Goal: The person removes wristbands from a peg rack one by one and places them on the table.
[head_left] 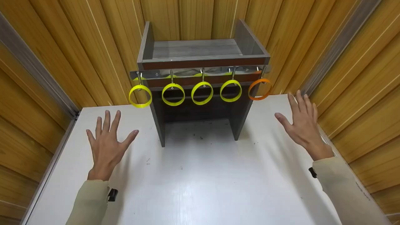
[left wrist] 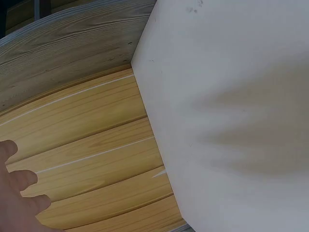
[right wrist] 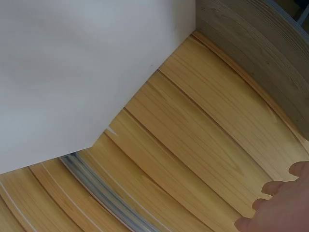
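Observation:
A small grey wooden shelf (head_left: 200,53) stands at the back of a white table (head_left: 200,181). A metal hook rail across its front carries several yellow rings (head_left: 173,94) and one orange ring (head_left: 259,89) at the right end. My left hand (head_left: 106,143) hovers flat over the table left of the shelf, fingers spread, holding nothing. My right hand (head_left: 301,123) hovers to the right of the shelf, fingers straight, also empty. The left wrist view catches only fingertips (left wrist: 17,193) at its edge, and the right wrist view likewise (right wrist: 280,203).
Wood-panelled walls (head_left: 353,78) enclose the table on the left, back and right. A grey metal strip (head_left: 34,75) runs down the left wall and another down the right wall. A dark recess lies under the shelf between its two side panels.

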The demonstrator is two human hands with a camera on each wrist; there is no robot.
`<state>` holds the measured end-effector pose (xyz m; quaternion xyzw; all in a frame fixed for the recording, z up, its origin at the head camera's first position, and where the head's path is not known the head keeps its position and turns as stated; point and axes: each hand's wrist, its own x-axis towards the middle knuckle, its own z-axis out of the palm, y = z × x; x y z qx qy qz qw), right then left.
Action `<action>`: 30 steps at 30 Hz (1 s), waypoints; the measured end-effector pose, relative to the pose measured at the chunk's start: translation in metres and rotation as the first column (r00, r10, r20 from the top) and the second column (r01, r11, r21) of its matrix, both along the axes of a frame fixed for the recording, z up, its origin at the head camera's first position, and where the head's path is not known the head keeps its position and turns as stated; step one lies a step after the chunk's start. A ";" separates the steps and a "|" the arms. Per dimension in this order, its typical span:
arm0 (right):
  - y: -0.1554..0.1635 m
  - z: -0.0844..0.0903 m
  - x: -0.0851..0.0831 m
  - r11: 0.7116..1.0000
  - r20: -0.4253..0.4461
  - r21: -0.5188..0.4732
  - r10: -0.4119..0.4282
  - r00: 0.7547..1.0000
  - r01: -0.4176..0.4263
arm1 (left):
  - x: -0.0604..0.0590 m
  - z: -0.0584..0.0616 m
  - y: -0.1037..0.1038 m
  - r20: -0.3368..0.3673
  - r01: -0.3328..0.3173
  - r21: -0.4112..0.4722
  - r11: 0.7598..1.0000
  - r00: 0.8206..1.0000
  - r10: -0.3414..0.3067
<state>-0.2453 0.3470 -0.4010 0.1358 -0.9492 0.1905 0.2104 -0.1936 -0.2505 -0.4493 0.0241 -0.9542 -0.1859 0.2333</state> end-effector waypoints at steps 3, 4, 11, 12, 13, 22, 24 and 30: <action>-0.003 0.004 0.000 0.999 -0.002 -0.044 0.020 1.000 -0.020 | -0.001 0.000 0.003 -0.056 0.010 0.049 0.999 0.998 -0.008; -0.003 0.005 0.000 0.998 0.000 -0.063 0.026 1.000 -0.026 | -0.002 -0.001 0.005 -0.080 0.014 0.065 0.998 0.997 -0.009; -0.009 0.013 0.002 0.960 0.039 -0.269 0.087 0.995 -0.074 | -0.007 -0.004 0.015 -0.199 0.046 0.178 0.983 0.980 -0.010; -0.010 0.014 0.003 0.953 0.044 -0.293 0.093 0.995 -0.076 | -0.007 -0.005 0.016 -0.204 0.050 0.193 0.980 0.979 -0.010; -0.011 0.015 0.003 0.947 0.048 -0.312 0.100 0.994 -0.080 | -0.008 -0.005 0.017 -0.206 0.054 0.209 0.977 0.979 -0.010; -0.023 0.030 0.010 0.870 0.032 -0.474 0.173 0.984 -0.138 | -0.011 -0.010 0.030 -0.215 0.101 0.356 0.929 0.976 -0.023; -0.030 0.037 0.014 0.841 0.027 -0.517 0.199 0.980 -0.157 | -0.012 -0.012 0.033 -0.245 0.129 0.383 0.915 0.969 -0.034; -0.049 0.055 0.025 0.733 -0.021 -0.639 0.287 0.958 -0.233 | -0.014 -0.016 0.041 -0.292 0.198 0.456 0.868 0.954 -0.065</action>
